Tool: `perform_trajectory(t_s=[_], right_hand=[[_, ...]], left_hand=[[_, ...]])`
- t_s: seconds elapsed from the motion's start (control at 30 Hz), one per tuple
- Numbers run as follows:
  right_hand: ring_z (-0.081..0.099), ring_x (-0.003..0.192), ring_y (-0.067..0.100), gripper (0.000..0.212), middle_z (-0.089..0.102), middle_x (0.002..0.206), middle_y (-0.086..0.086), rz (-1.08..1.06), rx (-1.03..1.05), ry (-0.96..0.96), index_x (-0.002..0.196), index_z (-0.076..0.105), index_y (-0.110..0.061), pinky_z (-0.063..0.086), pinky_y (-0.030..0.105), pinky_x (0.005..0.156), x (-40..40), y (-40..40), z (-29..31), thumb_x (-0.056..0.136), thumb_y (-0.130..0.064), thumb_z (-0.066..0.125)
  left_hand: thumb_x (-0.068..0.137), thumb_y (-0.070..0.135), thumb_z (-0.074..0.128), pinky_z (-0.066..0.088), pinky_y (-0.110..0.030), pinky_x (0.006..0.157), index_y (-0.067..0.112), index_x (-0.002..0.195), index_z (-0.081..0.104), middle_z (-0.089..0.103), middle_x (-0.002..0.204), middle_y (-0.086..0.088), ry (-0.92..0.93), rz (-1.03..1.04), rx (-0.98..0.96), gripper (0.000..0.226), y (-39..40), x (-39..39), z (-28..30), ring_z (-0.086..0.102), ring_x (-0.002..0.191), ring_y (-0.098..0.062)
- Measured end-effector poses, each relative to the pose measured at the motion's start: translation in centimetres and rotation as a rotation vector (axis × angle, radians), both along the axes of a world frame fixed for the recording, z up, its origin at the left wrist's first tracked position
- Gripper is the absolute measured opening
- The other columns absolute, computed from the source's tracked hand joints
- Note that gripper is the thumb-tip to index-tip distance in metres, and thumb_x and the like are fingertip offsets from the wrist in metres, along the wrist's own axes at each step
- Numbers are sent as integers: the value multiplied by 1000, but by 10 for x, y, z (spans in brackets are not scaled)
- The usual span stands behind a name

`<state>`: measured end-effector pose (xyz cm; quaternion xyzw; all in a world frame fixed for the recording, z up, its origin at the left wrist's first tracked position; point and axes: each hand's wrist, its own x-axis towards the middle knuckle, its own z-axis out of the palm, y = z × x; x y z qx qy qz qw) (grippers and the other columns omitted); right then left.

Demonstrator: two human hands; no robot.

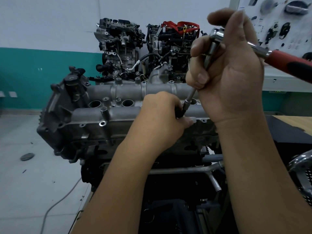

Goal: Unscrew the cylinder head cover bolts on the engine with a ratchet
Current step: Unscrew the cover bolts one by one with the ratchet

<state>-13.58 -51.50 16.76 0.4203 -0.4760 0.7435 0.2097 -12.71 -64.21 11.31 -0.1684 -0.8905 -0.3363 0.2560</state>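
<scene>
The grey engine with its cylinder head cover [104, 114] stands in front of me. A ratchet [287, 60] with a chrome head and a red and black handle points to the right. Its long extension bar runs down to a socket [186, 105] on the cover's near right side. My right hand [231, 73] grips the extension bar just below the ratchet head. My left hand [163, 114] pinches the socket at its lower end, against the cover. The bolt under the socket is hidden.
Two other engines [121, 46] stand behind against the white and teal wall. A board with mounted parts [278, 22] hangs at upper right. A wooden bench top [293, 122] lies to the right, a chrome perforated object [302, 173] at the right edge, and a cable on the floor at left.
</scene>
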Motion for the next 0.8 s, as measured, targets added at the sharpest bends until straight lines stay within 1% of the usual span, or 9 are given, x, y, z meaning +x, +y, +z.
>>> perform_trajectory(t_s=[0.07, 0.17, 0.23, 0.3, 0.4, 0.53, 0.63, 0.73, 0.8], right_hand=[[38, 45, 17, 31, 65, 77, 10, 6, -12, -9, 106, 55, -10, 28, 28, 50, -1, 2, 1, 113, -26, 29], [38, 45, 17, 31, 65, 78, 10, 16, -6, -27, 104, 57, -11, 28, 27, 50, -2, 1, -1, 112, -26, 31], [37, 45, 17, 31, 65, 78, 12, 33, 17, -51, 103, 58, -11, 28, 28, 48, -3, 1, -3, 112, -26, 33], [35, 45, 17, 29, 64, 77, 14, 47, 58, -82, 102, 59, -10, 27, 28, 47, -5, 0, -6, 111, -26, 36], [28, 43, 19, 26, 62, 73, 16, 48, 95, -99, 99, 59, -9, 23, 28, 47, -5, -4, -8, 109, -25, 41], [27, 41, 16, 26, 60, 70, 15, 63, 52, -29, 99, 59, -8, 24, 26, 46, -3, -8, -7, 109, -22, 39], [27, 40, 16, 27, 59, 67, 12, 51, 15, 12, 99, 58, -8, 24, 23, 47, -1, -4, -4, 110, -21, 36], [24, 41, 16, 27, 59, 65, 10, 55, 1, 14, 99, 56, -7, 24, 22, 49, -2, -1, -3, 109, -21, 36], [23, 41, 16, 26, 58, 65, 10, 69, 8, -5, 99, 56, -8, 24, 22, 49, -3, -1, -3, 109, -22, 36]], left_hand=[[85, 34, 82, 52, -23, 60, 19, 79, 68, 64, 75, 7, -13, 7, -15, 22, 2, -1, -1, 60, 70, -6], [88, 25, 78, 38, -7, 49, 29, 80, 65, 60, 71, 11, -38, -23, -29, 16, -1, 0, 1, 57, 65, -4], [87, 23, 77, 37, -8, 45, 25, 76, 63, 60, 67, 10, -31, -27, -43, 17, -3, 0, 2, 56, 62, -5], [84, 26, 79, 36, -11, 45, 19, 71, 62, 59, 64, 6, -11, -20, -51, 23, -2, 1, 2, 55, 60, -6], [82, 29, 81, 35, -19, 48, 21, 62, 54, 57, 61, 5, -12, -15, -39, 35, -1, 2, 1, 53, 57, -8], [85, 28, 79, 31, -16, 44, 18, 59, 50, 52, 56, 3, 17, -4, -45, 40, -2, 1, 1, 48, 53, -10], [88, 29, 78, 34, -12, 45, 20, 65, 56, 55, 61, 7, 23, -26, -54, 33, -2, -1, 1, 52, 57, -6], [91, 29, 76, 37, -8, 47, 26, 80, 66, 58, 69, 12, -13, -62, -28, 15, -2, -1, 1, 55, 63, -4], [92, 28, 75, 40, -5, 49, 28, 78, 62, 56, 69, 13, -19, -79, -16, 19, -2, -1, 0, 54, 62, -3]])
